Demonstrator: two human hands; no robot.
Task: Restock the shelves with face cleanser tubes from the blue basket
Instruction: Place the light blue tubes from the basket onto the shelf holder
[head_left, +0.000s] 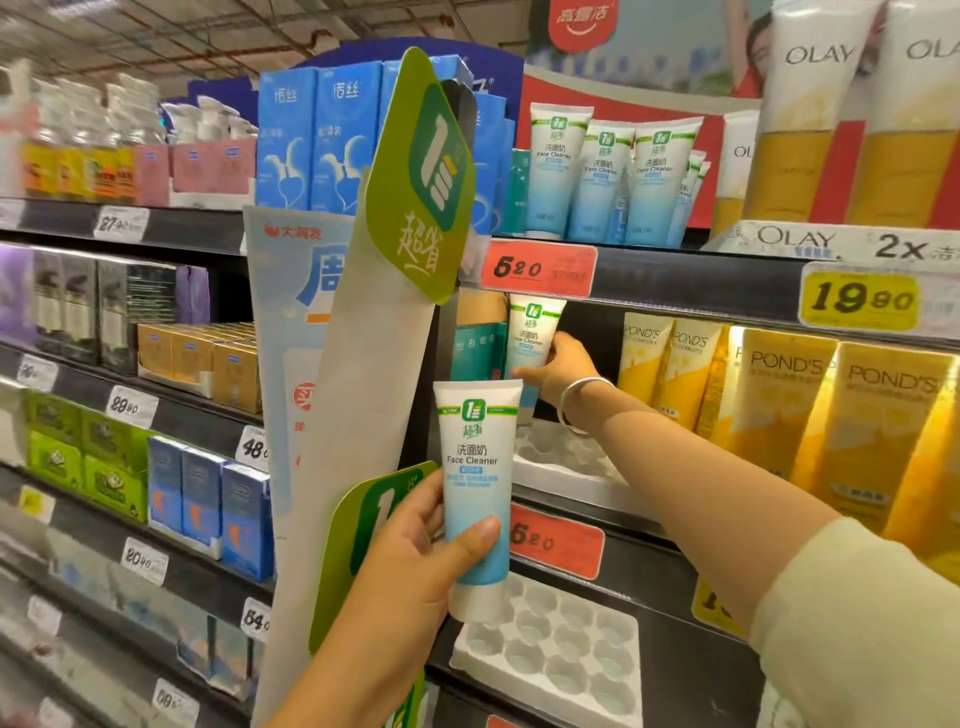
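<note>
Top shelf (675, 270): a row of tubes (602, 176) stands upright, with boxes (317, 140) to its left and Olay packs (810, 130) to its right. Middle shelf (623, 512): the right hand (563, 371) holds a tube (532, 332) above a socket tray (561, 462); Pond's tubes (769, 400) stand to the right. Nearer the camera, the left hand (415, 561) holds a second tube (478, 483) upright, cap down, above the lower shelf tray (550, 649). A hanging sign (421, 176) lies left of both tubes

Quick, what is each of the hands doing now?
Left hand: holding a face cleanser tube.
Right hand: holding another tube at the middle shelf.
</note>
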